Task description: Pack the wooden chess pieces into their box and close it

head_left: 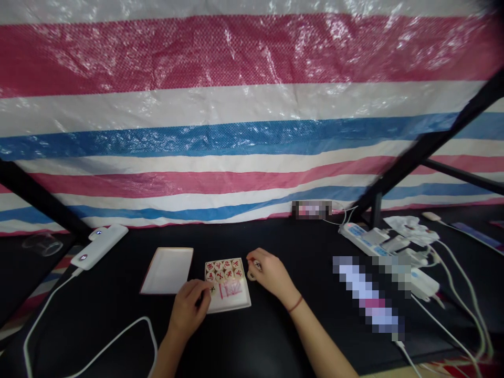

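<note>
A shallow white box [232, 305] on the black table holds several round xiangqi pieces [224, 270] with red characters, lined up in rows at its far side. Its near part shows a white bottom with a pinkish printed patch. My left hand [191, 304] is at the box's left edge, fingers closed on a piece with a dark character [212, 289]. Just right of the box, my right hand [271, 273] pinches another dark-lettered piece [257, 265]. Under those fingers a further pale piece shows in part. The box lid [168, 270] lies inside up to the left.
A white power bank [100, 247] with a cable lies at the left, near a clear cup [42, 244]. On the right are a power strip [358, 236] with chargers and cables, and a blurred-out device [368, 294]. A striped tarp [220, 121] hangs behind.
</note>
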Action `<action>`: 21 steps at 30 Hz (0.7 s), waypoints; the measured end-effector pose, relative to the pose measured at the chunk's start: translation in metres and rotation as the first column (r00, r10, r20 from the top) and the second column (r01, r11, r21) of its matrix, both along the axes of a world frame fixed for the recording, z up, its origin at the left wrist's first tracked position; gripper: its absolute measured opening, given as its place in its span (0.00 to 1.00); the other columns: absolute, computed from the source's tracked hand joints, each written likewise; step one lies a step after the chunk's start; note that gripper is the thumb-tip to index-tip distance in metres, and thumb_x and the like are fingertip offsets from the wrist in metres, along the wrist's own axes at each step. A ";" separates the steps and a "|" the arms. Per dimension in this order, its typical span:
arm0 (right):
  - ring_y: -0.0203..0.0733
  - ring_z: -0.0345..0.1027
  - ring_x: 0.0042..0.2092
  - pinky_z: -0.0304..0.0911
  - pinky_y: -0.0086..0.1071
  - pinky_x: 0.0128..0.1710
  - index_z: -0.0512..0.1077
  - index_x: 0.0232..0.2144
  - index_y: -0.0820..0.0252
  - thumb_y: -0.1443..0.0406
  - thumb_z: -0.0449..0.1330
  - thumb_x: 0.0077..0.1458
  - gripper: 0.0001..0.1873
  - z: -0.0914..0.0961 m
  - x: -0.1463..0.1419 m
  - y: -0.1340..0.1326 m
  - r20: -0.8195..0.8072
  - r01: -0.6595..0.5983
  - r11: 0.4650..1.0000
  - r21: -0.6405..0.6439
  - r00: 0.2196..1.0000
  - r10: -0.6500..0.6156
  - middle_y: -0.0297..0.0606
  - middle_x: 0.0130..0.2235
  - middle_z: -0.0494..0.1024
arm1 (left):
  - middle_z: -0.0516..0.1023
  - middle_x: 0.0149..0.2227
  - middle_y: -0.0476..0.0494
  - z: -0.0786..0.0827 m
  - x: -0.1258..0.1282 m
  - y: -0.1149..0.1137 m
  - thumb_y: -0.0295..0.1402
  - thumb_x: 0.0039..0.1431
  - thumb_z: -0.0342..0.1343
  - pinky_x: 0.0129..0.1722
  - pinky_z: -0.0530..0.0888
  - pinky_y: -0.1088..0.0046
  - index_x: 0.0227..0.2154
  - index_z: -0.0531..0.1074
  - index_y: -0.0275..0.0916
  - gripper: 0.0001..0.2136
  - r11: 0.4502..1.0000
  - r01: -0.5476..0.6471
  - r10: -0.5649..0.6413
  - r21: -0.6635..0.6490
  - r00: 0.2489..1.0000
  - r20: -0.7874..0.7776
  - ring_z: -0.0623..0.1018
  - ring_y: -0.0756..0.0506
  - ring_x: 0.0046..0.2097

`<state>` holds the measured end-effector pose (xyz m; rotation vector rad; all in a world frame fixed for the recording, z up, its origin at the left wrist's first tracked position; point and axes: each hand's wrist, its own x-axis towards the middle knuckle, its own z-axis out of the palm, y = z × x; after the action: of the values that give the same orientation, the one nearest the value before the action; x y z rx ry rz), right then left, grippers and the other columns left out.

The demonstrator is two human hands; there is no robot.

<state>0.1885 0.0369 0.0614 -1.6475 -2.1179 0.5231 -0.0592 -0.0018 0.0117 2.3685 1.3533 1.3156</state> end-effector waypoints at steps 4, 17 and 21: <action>0.41 0.74 0.39 0.59 0.28 0.34 0.76 0.38 0.56 0.61 0.56 0.58 0.10 0.006 0.019 0.008 0.229 0.124 0.985 -0.124 0.969 -0.093 0.38 0.42 0.77 | 0.77 0.30 0.47 0.021 0.010 0.014 0.27 0.61 0.50 0.33 0.75 0.74 0.35 0.73 0.40 0.06 0.998 0.060 -0.060 0.009 0.998 -0.021 0.77 0.49 0.32; 0.48 0.75 0.43 0.60 0.30 0.38 0.77 0.41 0.58 0.64 0.60 0.53 0.13 0.000 0.006 0.027 0.335 0.155 0.956 -0.249 0.940 -0.065 0.44 0.40 0.81 | 0.77 0.30 0.47 0.008 0.012 0.030 0.27 0.62 0.50 0.34 0.73 0.71 0.36 0.74 0.41 0.08 0.998 0.044 -0.037 0.054 0.992 -0.124 0.75 0.48 0.32; 0.49 0.75 0.43 0.61 0.31 0.38 0.78 0.40 0.60 0.68 0.60 0.50 0.13 0.000 0.006 0.032 0.354 0.143 0.962 -0.234 0.934 -0.053 0.46 0.40 0.81 | 0.76 0.29 0.48 0.009 0.014 0.027 0.26 0.62 0.49 0.34 0.74 0.71 0.37 0.73 0.41 0.08 0.998 0.054 -0.051 0.024 0.994 -0.094 0.75 0.48 0.32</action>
<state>0.1947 0.0688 0.0613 -2.1149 -2.2689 0.5250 -0.0455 0.0257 0.0202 2.4945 1.2950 1.2313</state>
